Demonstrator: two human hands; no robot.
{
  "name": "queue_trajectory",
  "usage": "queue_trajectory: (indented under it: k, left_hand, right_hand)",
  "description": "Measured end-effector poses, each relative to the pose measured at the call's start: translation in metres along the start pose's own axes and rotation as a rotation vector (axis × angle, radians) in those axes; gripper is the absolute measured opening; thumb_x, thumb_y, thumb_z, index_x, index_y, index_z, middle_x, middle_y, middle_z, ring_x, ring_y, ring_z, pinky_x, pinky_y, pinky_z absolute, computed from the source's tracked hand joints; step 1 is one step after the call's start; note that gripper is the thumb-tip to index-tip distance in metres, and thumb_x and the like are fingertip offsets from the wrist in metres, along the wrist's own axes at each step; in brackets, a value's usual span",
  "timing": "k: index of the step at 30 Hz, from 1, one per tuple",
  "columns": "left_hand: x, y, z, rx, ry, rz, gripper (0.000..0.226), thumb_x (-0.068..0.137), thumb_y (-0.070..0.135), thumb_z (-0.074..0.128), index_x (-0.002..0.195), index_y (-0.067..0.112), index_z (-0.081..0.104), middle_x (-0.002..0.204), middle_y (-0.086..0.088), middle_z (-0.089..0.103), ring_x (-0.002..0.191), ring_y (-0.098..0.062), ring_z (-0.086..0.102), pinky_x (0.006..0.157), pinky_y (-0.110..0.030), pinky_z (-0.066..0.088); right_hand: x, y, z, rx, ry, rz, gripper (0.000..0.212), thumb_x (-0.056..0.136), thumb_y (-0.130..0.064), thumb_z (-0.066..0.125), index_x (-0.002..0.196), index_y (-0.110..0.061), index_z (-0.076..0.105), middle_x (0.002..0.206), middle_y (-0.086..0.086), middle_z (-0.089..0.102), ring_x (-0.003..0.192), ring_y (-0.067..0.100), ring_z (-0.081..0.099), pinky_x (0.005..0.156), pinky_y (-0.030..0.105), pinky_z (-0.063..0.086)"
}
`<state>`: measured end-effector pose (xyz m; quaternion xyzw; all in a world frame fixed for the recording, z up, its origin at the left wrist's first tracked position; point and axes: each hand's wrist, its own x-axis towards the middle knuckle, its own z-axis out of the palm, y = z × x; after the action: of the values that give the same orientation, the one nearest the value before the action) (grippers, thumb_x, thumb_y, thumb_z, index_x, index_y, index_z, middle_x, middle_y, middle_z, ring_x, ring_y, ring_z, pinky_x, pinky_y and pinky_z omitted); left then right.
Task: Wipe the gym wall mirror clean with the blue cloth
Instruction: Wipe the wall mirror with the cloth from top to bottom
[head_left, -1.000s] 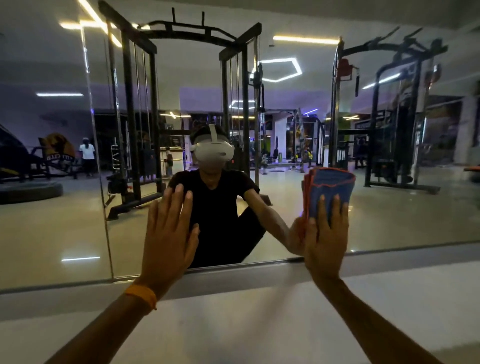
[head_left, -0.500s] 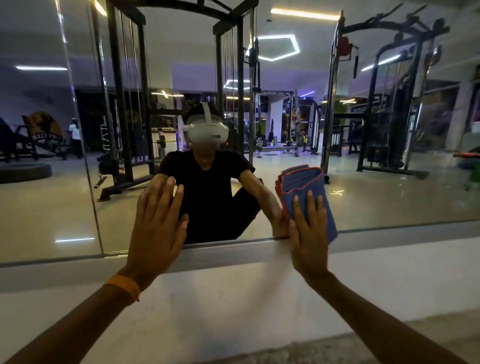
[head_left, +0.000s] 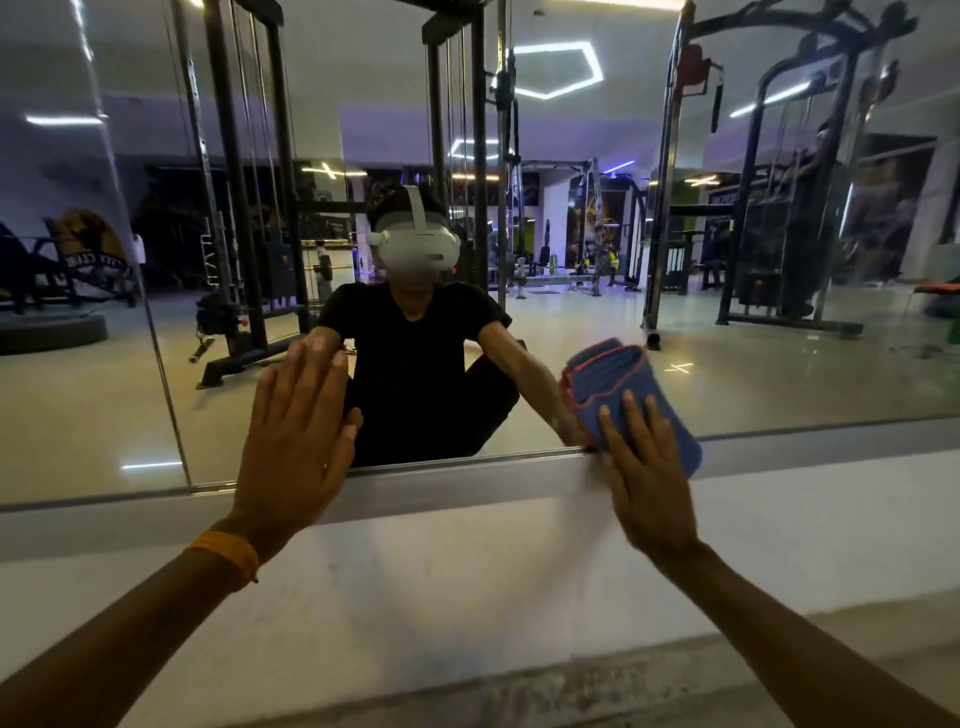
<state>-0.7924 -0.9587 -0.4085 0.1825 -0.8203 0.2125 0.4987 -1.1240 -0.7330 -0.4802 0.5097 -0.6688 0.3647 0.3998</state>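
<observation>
The blue cloth (head_left: 618, 379) has slid down to the lower edge of the mirror (head_left: 779, 374); the right hand (head_left: 644, 478) presses it there, fingers straight and apart; left of it, the left hand (head_left: 296, 441) lies flat on the glass, fingers straight; an orange wristband (head_left: 226, 553) sits nearer.

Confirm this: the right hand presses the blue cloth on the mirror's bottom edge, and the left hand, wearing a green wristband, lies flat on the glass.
The wristband on the left hand is orange, not green, as the head view shows. The right hand, blue cloth and mirror are as stated.
</observation>
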Motion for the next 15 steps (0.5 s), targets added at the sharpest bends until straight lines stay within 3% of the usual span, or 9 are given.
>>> queue_trajectory:
  k: [2,5,8,11,13,15]
  left_hand:
    - [0.001,0.005,0.003,0.008,0.012,-0.029,0.07,0.104,0.034,0.038,0.162,0.001,0.02,0.172,-0.021,0.011,0.16,-0.038,0.007,0.128,-0.06,0.01]
    - [-0.001,0.007,0.008,0.046,0.019,-0.046,0.071,0.103,0.035,0.04,0.163,0.002,0.019,0.172,-0.02,0.011,0.16,-0.036,0.005,0.129,-0.056,0.007]
    - [0.0,0.001,0.005,0.024,0.001,-0.028,0.07,0.104,0.035,0.04,0.162,0.001,0.02,0.172,-0.02,0.011,0.16,-0.036,0.006,0.128,-0.059,0.011]
    - [-0.004,-0.005,-0.001,-0.011,-0.038,0.018,0.069,0.104,0.034,0.039,0.162,0.001,0.021,0.172,-0.02,0.011,0.16,-0.037,0.008,0.126,-0.063,0.014]
    - [-0.009,-0.008,-0.002,-0.008,-0.053,0.029,0.069,0.104,0.034,0.039,0.162,0.001,0.022,0.172,-0.019,0.01,0.16,-0.037,0.008,0.126,-0.063,0.014]
    - [-0.011,-0.007,-0.001,0.014,-0.055,0.038,0.069,0.104,0.035,0.04,0.162,0.001,0.023,0.172,-0.019,0.01,0.16,-0.037,0.008,0.127,-0.061,0.011]
  right_hand:
    - [0.003,-0.029,0.017,0.005,-0.081,-0.252,0.067,0.103,-0.023,0.042,0.165,-0.028,0.018,0.172,0.005,0.013,0.159,0.033,0.007,0.126,0.057,0.014]
    - [0.026,-0.043,0.025,-0.027,-0.19,-0.571,0.064,0.1,-0.024,0.046,0.161,-0.023,0.029,0.17,0.007,0.022,0.158,0.033,0.015,0.129,0.049,0.009]
    - [0.026,-0.006,0.01,-0.063,-0.204,-0.545,0.06,0.101,-0.024,0.049,0.159,-0.02,0.036,0.169,0.008,0.026,0.158,0.032,0.018,0.128,0.05,0.016]
    - [0.002,0.055,-0.02,-0.109,-0.177,-0.378,0.059,0.105,-0.03,0.044,0.161,-0.024,0.031,0.169,0.008,0.027,0.157,0.034,0.02,0.121,0.061,0.027]
    - [-0.01,0.065,-0.029,-0.086,-0.149,-0.245,0.063,0.105,-0.033,0.043,0.164,-0.03,0.022,0.17,0.007,0.024,0.158,0.034,0.017,0.119,0.065,0.027]
    - [-0.013,0.036,-0.015,-0.046,-0.147,-0.229,0.067,0.103,-0.033,0.045,0.164,-0.032,0.019,0.171,0.008,0.02,0.159,0.035,0.012,0.122,0.064,0.019]
